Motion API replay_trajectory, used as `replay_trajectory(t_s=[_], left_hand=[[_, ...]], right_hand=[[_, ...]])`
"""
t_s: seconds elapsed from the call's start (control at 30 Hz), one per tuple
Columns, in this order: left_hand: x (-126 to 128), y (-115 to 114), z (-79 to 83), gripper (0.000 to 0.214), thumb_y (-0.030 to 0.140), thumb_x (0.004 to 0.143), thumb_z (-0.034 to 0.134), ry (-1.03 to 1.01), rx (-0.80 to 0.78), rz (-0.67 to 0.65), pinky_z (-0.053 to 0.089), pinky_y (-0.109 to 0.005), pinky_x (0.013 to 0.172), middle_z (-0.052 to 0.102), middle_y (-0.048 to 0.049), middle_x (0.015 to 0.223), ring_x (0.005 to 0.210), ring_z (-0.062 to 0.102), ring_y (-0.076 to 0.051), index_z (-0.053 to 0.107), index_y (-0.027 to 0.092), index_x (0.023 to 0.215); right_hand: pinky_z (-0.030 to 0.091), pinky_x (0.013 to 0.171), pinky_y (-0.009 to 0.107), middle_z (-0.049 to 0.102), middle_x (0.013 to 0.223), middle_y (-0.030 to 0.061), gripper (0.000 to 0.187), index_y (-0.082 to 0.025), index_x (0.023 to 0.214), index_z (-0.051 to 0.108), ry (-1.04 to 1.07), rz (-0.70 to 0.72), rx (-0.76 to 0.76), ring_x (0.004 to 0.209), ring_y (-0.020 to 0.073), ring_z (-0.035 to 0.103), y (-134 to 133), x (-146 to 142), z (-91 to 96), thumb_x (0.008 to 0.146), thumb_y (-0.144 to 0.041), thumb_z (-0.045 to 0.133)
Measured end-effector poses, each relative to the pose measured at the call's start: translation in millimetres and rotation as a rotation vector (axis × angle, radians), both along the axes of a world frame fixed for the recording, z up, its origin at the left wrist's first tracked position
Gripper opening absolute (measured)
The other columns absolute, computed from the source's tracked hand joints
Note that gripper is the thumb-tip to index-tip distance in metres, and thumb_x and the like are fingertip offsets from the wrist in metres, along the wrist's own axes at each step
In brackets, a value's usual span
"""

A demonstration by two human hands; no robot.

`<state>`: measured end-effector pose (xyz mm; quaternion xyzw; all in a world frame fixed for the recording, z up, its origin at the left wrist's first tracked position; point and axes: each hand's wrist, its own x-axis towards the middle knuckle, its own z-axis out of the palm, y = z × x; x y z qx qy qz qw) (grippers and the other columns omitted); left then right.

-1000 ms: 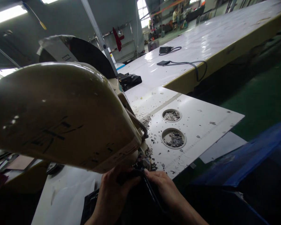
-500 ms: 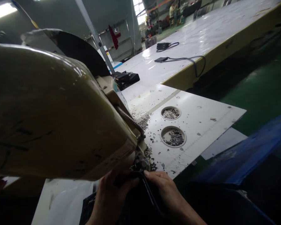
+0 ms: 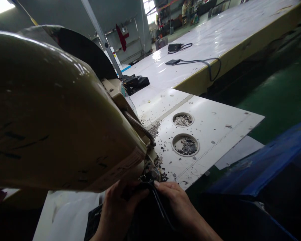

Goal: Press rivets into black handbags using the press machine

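While a machine (image 3: 65,117) blocks the left, the left hand (image 3: 116,207) and right hand (image 3: 175,197) pinch black material (image 3: 160,206) between closed fingers (image 3: 140,196) at its near end; right, two table (image 3: 215,120) cups (image 3: 173,145) hold dark scraps (image 3: 190,147).

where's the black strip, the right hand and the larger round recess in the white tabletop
Black strip (image 3: 161,207): head view, middle of its glossy length.
Right hand (image 3: 175,197): head view, back of the hand.
Larger round recess (image 3: 173,145): head view, left rim.
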<state>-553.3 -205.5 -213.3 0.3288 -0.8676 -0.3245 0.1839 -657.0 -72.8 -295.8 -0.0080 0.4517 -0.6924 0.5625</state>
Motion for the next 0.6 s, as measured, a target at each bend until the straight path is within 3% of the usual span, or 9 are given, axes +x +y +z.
replay_trajectory(t_s=[0.27,0.6], left_hand=[[0.2,0.0,-0.8,0.020,0.039,0.067,0.086,-0.002,0.035,0.005,0.057,-0.029,0.055,0.080,-0.0034,0.085,0.069,0.073,-0.024,0.076,0.024,0.075],[-5.6,2.1,5.5,0.015,0.035,0.063,0.087,0.015,0.061,0.012,0.058,-0.028,0.055,0.078,-0.0004,0.073,0.063,0.071,-0.022,0.077,0.026,0.071]], right_hand=[[0.026,0.051,0.025,0.053,0.057,0.0016,0.065,-0.014,0.061,0.061,-0.002,0.006,0.016,0.049,0.0093,0.041,0.3,-0.2,5.2,0.056,-0.076,0.079],[0.027,0.050,0.025,0.053,0.055,0.0012,0.065,-0.016,0.060,0.057,-0.016,0.001,0.028,0.049,0.0101,0.042,0.4,1.3,1.7,0.058,-0.077,0.080]])
